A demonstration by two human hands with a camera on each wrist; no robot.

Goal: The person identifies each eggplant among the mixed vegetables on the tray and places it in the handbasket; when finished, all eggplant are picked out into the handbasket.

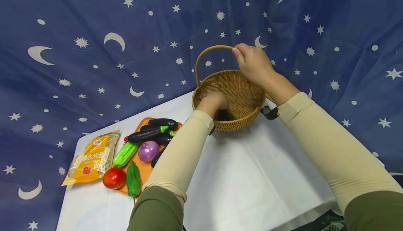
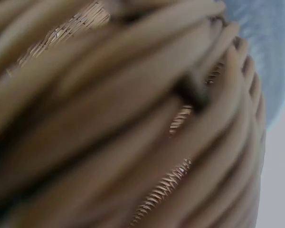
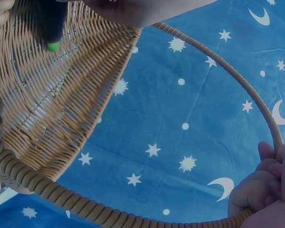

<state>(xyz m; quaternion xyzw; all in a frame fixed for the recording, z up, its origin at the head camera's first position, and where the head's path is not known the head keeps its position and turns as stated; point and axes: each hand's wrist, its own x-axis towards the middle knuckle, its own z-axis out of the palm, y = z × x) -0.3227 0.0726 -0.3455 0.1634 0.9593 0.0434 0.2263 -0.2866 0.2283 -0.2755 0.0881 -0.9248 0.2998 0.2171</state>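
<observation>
A wicker basket (image 1: pixel 239 94) tilts toward me at the back of the table. My right hand (image 1: pixel 253 63) grips the top of its arched handle (image 3: pixel 249 88). Inside the basket is my left hand (image 1: pixel 217 101), blurred, its fingers mostly hidden. It holds a dark eggplant with a green tip (image 3: pixel 51 26), which shows as a dark shape below the hand in the head view. Woven strands of the basket fill most of the left wrist view, very close and blurred.
An orange tray (image 1: pixel 145 170) at the left bears several eggplants (image 1: pixel 148 134), a purple onion (image 1: pixel 148 151), a green ridged vegetable (image 1: pixel 126 153), a tomato (image 1: pixel 114 178) and a green pepper (image 1: pixel 133 179). Beside it lies a yellow noodle bag (image 1: pixel 92 157). A starry blue cloth (image 1: pixel 176 84) hangs behind.
</observation>
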